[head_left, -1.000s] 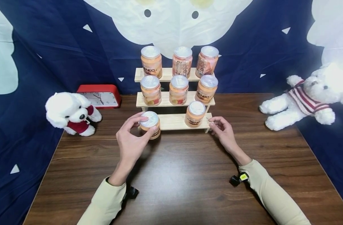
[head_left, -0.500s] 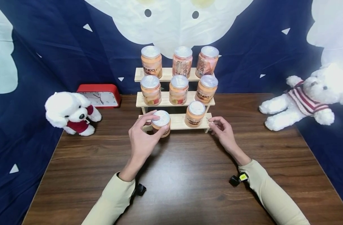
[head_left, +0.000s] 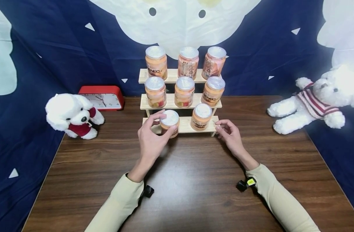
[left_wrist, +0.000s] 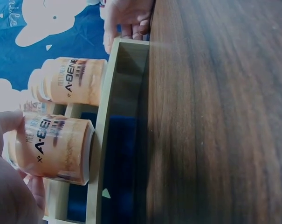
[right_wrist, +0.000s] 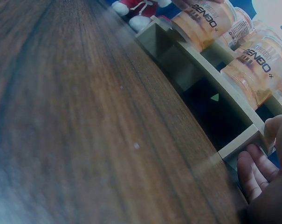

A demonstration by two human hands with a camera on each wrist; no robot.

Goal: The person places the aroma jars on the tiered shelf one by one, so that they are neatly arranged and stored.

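My left hand [head_left: 152, 138] grips an orange-labelled jar [head_left: 169, 120] with a silver lid, thumb at its front and fingers behind. The jar is upright at the front edge of the lowest step of a pale wooden tiered stand [head_left: 184, 125]. In the left wrist view the held jar's base [left_wrist: 87, 156] lies close against the board; whether it bears on it I cannot tell. To its right, a similar jar [head_left: 201, 119] stands on the same step. My right hand [head_left: 230, 138] pinches the right end of that step, thumb [right_wrist: 273, 128] above and fingers curled below.
Three jars [head_left: 185, 93] stand on the middle step and three more [head_left: 188, 64] on the top one. Left are a white plush dog [head_left: 69, 112] and a red clock [head_left: 116, 93]; right, a plush bear [head_left: 313, 100]. A dark wooden table [head_left: 194, 193] spreads in front.
My left hand has carried the jar rightward from the step's left end, and slightly up and back over the last half second. The right hand has stayed at the step's end.
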